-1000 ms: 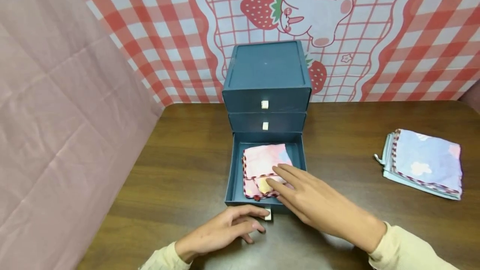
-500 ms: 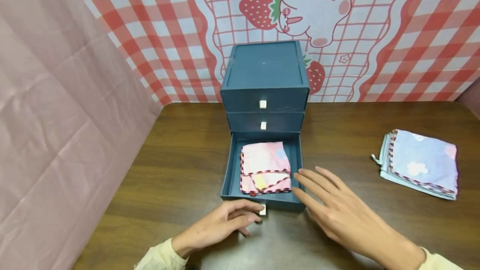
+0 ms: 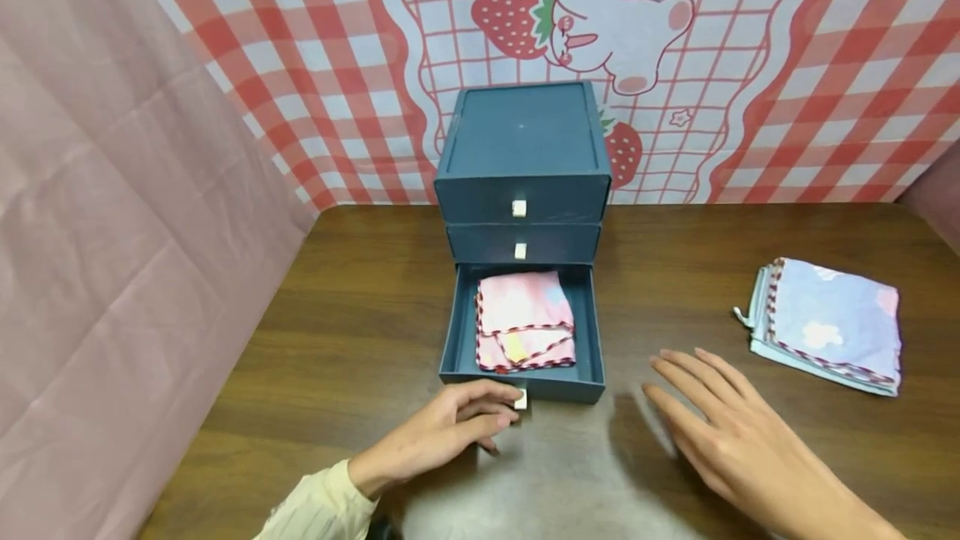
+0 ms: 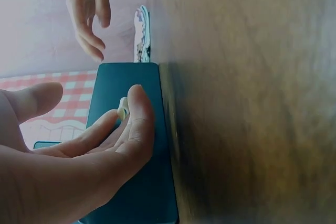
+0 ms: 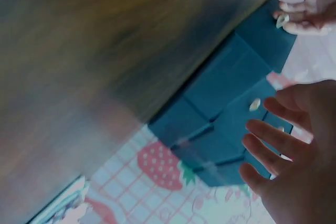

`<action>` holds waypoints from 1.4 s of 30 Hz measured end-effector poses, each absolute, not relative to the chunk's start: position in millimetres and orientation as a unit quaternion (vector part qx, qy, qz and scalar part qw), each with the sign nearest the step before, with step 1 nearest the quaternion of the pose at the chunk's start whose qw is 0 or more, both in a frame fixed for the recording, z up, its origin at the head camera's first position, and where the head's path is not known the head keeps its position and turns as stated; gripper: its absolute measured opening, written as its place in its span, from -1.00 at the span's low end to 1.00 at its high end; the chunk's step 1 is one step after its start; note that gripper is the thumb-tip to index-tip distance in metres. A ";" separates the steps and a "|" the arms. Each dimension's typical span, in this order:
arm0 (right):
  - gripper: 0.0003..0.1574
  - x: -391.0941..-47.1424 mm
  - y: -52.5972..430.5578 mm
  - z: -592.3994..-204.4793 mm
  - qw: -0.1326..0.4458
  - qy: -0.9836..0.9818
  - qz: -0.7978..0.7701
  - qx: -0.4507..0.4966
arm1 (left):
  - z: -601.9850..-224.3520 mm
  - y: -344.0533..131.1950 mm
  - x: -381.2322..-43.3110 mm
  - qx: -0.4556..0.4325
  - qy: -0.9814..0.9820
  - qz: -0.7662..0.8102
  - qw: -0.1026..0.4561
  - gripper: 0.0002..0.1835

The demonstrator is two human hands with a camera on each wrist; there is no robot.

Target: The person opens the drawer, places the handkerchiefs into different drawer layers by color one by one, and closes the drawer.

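Note:
My left hand (image 3: 442,432) is at the white knob (image 3: 521,398) of the pulled-out bottom drawer (image 3: 447,340). In the left wrist view the knob (image 4: 123,109) shows between two fingertips, while the thumb (image 4: 44,98) stands apart from it. Inside the drawer lies a folded pink cloth (image 3: 521,302) with a red-and-white edge, a second fold showing beneath its front. To the drawer's right, my right hand (image 3: 738,440) hovers over the table with spread, loosely bent fingers and holds nothing. The right wrist view also shows this hand (image 5: 294,140) bare.
The dark blue cabinet (image 3: 525,132) stands against the red-checked cloth backdrop (image 3: 315,65), its two upper drawers pushed in. On the wooden table (image 3: 337,332), at the right, lie a folded blue-purple cloth (image 3: 840,323) and a pale teal one (image 3: 759,315) under it.
The bottom drawer has slid partway inward, with my left hand following at its knob. My right hand has moved from over the pink cloth away to the right.

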State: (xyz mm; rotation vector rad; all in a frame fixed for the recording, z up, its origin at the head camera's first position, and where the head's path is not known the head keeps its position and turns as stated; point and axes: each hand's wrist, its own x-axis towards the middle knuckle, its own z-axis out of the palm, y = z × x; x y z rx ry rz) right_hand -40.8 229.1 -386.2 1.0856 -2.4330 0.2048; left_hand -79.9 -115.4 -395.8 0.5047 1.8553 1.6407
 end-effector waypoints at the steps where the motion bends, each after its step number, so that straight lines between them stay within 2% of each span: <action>1: -0.32 -40.6 231.8 -386.5 0.236 -0.886 0.075 0.392 | -395.9 -115.2 -81.2 0.189 0.701 0.619 0.300 -0.62; 7: -0.26 -38.1 246.6 -383.7 0.254 -0.896 0.086 0.354 | -395.8 -115.0 -90.1 0.185 0.706 0.620 0.289 -0.60; 13: -0.29 -38.4 264.5 -382.1 0.293 -0.890 0.116 0.331 | -395.9 -116.0 -97.6 0.180 0.709 0.621 0.282 -0.58; 20: -0.21 -36.8 286.4 -371.0 0.276 -0.912 0.117 0.280 | -395.9 -116.3 -104.1 0.182 0.712 0.617 0.280 -0.58; 28: -0.22 -45.5 309.0 -371.2 0.316 -0.904 0.122 0.262 | -398.4 -112.3 -113.8 0.187 0.717 0.613 0.274 -0.59; 38: -0.12 -57.2 332.9 -375.8 0.307 -0.917 0.119 0.224 | -398.0 -108.3 -124.6 0.195 0.716 0.610 0.278 -0.58; 39: -0.13 -58.8 335.8 -377.2 0.303 -0.920 0.117 0.220 | -397.8 -108.2 -125.7 0.195 0.716 0.610 0.279 -0.58; 42: -0.39 -62.8 344.9 -382.0 0.287 -0.930 0.109 0.201 | -397.0 -107.1 -129.9 0.194 0.715 0.611 0.279 -0.57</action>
